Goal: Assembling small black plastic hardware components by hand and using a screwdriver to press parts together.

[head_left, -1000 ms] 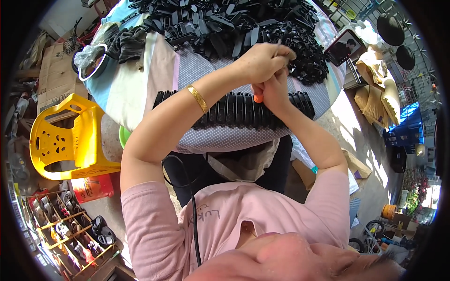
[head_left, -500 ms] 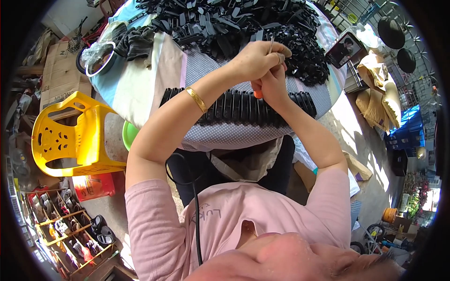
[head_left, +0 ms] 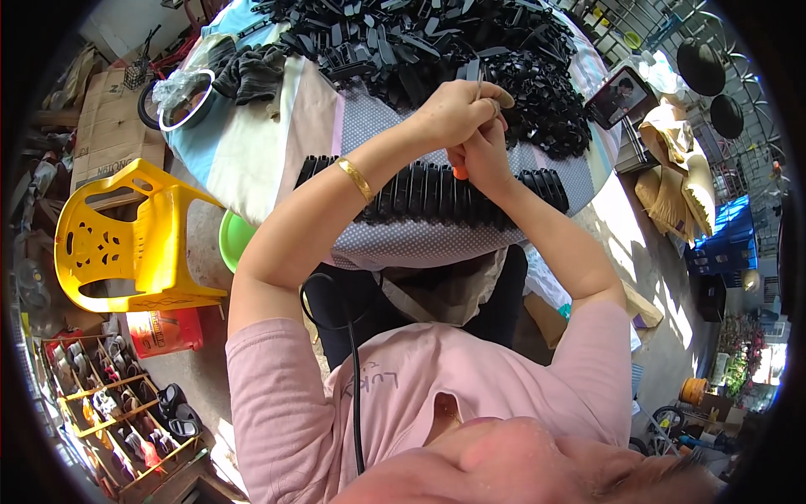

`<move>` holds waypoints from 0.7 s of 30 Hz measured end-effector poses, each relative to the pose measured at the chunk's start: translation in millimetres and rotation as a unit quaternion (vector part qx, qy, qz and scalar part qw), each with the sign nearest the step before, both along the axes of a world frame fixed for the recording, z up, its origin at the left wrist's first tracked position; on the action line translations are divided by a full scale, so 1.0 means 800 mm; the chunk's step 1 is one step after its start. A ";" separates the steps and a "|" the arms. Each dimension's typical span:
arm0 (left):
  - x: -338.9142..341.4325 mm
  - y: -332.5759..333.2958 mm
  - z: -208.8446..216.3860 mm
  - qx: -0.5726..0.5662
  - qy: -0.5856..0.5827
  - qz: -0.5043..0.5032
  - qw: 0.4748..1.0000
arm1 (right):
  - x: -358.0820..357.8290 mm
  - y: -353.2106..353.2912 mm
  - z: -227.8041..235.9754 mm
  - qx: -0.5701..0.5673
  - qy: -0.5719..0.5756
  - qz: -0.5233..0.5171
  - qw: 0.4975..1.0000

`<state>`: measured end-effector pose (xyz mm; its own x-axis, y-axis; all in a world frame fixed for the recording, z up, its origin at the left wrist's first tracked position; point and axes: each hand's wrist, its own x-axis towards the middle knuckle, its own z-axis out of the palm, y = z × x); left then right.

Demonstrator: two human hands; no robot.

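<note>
Head cam, L of pair: wide fisheye, fairly close, faces dn over torso, arms & tbl.

The left hand, fingers curled, meets the curled right hand just below it, nearer the chest; the left forearm and right forearm (elbows bent, spread wide) slant inward to them.

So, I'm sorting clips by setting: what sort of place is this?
Probably a home doubling as a small workspace: a cloth-covered table is heaped with black parts, with a yellow chair and shoe rack to the person's left.
</note>
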<state>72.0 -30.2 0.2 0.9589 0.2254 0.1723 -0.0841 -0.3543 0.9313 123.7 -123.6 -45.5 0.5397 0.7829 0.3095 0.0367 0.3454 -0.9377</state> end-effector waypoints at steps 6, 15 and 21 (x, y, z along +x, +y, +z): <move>-0.016 0.011 -0.007 -0.070 -0.036 0.001 0.997 | -0.010 0.016 -0.005 -0.019 -0.009 0.018 1.000; -0.013 0.009 0.000 -0.051 0.006 0.020 0.998 | -0.008 0.015 -0.005 -0.017 0.018 0.028 0.999; -0.027 0.023 -0.004 -0.055 -0.012 0.032 0.998 | -0.019 0.030 -0.005 0.001 0.052 0.061 0.997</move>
